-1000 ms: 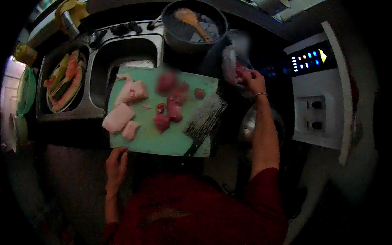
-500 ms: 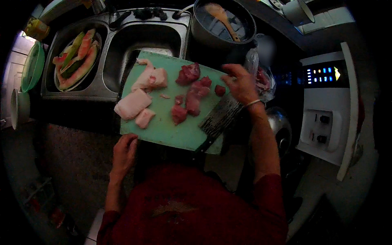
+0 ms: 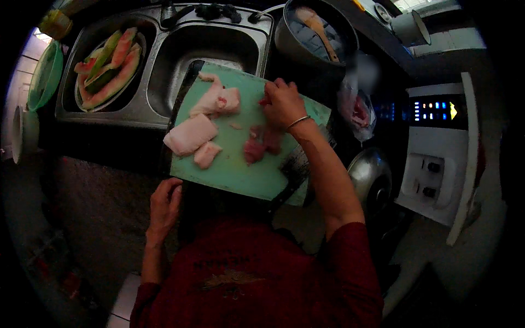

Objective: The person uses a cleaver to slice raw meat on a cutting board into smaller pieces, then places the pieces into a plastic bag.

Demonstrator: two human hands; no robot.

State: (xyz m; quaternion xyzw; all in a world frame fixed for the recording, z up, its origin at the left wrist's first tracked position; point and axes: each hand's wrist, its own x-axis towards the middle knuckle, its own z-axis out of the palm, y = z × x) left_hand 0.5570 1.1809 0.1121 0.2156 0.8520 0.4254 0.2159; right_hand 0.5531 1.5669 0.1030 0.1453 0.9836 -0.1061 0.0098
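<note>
My right hand (image 3: 285, 105) is over the upper right of a green cutting board (image 3: 235, 177), its fingers closed on a piece of red meat (image 3: 264, 101) that shows only in part. Below it more red meat pieces (image 3: 255, 151) lie together, some hidden by the hand and wrist. Pale, fatty pieces, among them a thick slab (image 3: 191, 134), a smaller chunk (image 3: 207, 155) and a long skin-like piece (image 3: 221, 101), rest on the left side. A cleaver (image 3: 296, 167) lies at the board's right, partly under my forearm. My left hand (image 3: 165, 200), fingers curled, is beside the board's near left corner, apparently empty.
A double steel sink (image 3: 153, 112) stands behind, with watermelon rinds (image 3: 117, 60) on a plate in its left basin. A big pot (image 3: 284, 41) holds a wooden spatula (image 3: 320, 33). To the right are a plastic bag of meat (image 3: 360, 112) and a metal lid (image 3: 371, 174).
My right hand has moved left from the board's right edge onto the red meat and closed on a piece. The view has shifted slightly. My left hand stays nearly still.
</note>
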